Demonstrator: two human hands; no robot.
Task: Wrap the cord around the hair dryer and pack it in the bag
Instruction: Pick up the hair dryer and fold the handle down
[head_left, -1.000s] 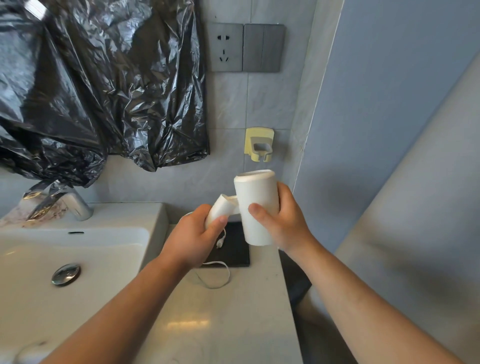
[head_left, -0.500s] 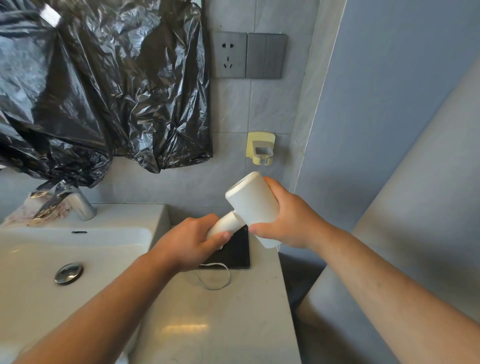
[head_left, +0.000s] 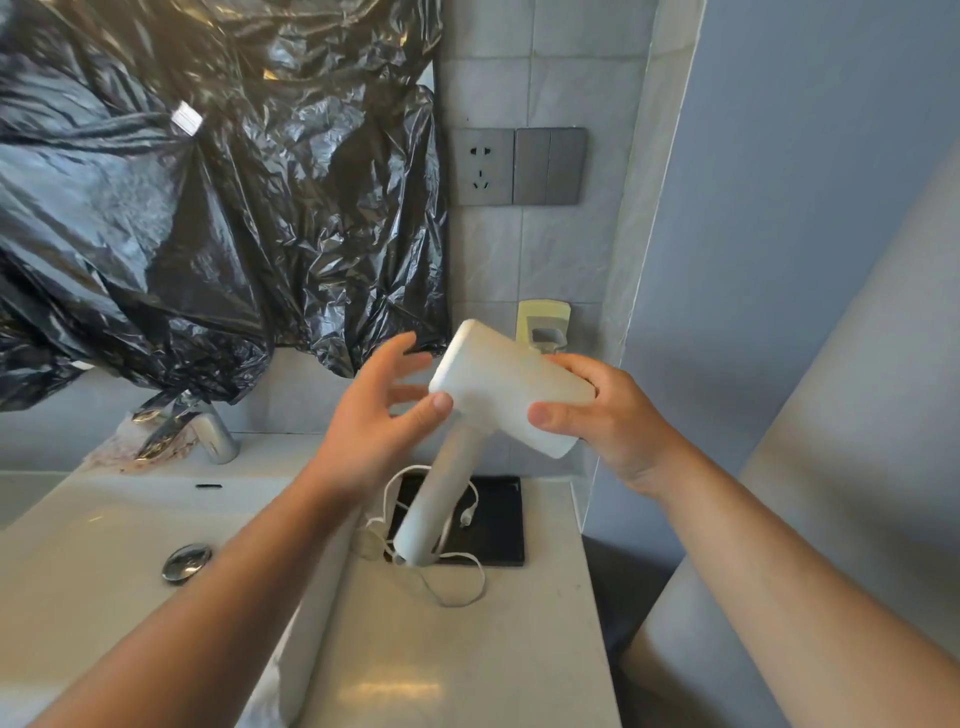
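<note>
hair dryer (head_left: 501, 387) gripped by right hand (head_left: 605, 415); left hand (head_left: 376, 415) spread open, cord (head_left: 457, 587) loose on counter (head_left: 441, 649).

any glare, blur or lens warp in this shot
Head view: a bright patch of glare sits on the countertop, and the black plastic sheet is full of crinkly highlights. The left hand has slightly soft fingertips, while the hair dryer is fairly crisp. Wide-angle warp bends the tile wall edge.
</note>
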